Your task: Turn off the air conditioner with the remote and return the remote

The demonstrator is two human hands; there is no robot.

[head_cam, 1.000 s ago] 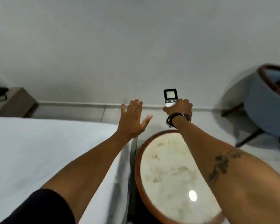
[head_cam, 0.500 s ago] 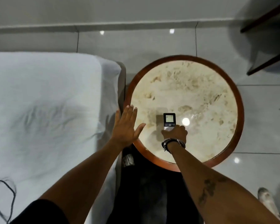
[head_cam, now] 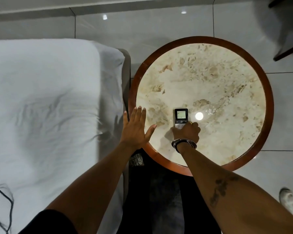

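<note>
The remote (head_cam: 181,117) is small, with a black top, a lit screen and a white lower half. My right hand (head_cam: 187,132) is shut on its lower end and holds it low over the round marble table (head_cam: 210,78); whether it touches the top I cannot tell. My left hand (head_cam: 136,129) is open, palm down with fingers spread, hovering over the table's left wooden rim beside the bed. The air conditioner is not in view.
A bed with a white sheet (head_cam: 46,107) fills the left side. A dark cable (head_cam: 2,205) lies on its near corner. Chair legs (head_cam: 287,49) stand at the top right on the glossy tiled floor (head_cam: 142,26). A white shoe (head_cam: 291,203) shows at the lower right.
A second ago the remote was raised toward the wall. My view has since tilted down to the table and my right hand has brought the remote down over the marble top.
</note>
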